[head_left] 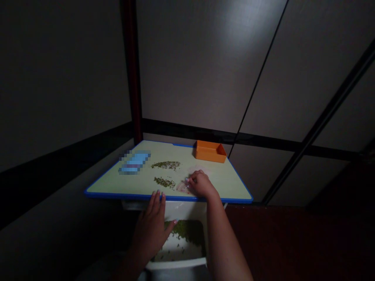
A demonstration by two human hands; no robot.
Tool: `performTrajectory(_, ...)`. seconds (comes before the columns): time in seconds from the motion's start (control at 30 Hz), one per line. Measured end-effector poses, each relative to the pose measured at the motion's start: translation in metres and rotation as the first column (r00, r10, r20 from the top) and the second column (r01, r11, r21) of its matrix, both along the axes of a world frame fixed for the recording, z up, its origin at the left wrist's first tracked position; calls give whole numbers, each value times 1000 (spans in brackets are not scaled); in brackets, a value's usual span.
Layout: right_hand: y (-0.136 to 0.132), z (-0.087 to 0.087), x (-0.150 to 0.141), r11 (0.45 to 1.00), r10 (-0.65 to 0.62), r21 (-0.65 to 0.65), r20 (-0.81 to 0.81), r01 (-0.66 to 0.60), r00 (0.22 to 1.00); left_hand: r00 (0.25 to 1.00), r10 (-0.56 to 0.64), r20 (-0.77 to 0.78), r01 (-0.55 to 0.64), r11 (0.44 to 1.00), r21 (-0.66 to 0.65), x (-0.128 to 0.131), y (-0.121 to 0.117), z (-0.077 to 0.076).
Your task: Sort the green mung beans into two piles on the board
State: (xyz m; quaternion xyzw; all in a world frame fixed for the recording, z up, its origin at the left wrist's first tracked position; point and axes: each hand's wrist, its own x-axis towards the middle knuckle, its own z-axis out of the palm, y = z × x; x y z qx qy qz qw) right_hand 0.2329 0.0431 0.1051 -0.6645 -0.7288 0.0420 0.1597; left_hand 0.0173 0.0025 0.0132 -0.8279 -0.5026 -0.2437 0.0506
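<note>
On the pale tabletop with a blue rim point(225, 185), my right hand point(201, 183) rests with its fingers curled into a pinch; whatever they hold, if anything, is hidden. Beside its fingertips lies a faint pinkish patch point(183, 187) that I cannot identify. To the left are a small near pile of green grains point(164, 182) and a longer far pile point(165, 165). My left hand point(152, 218) has its fingers stretched out at the table's front edge, thumb apart, holding nothing. Below, between my arms, a white bin point(177, 264) holds many more green grains point(187, 229).
An orange open box point(211, 152) stands at the table's far right corner. A blurred-out blue object, like a phone point(134, 162), lies at the left. Dark wall panels point(190, 70) rise behind the table and along its left side.
</note>
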Motion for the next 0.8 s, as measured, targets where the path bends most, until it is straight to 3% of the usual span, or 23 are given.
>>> performTrajectory(0.5, 3, 1, -2, 986, -164, -16, 67, 165, 984, 1000, 12, -17, -13, 998, -55, 2, -3, 6)
performTrajectory(0.8, 4, -2, -15, 988, -138, 82, 59, 133, 989, 997, 24, -68, -32, 992, -126, 3, -9, 20)
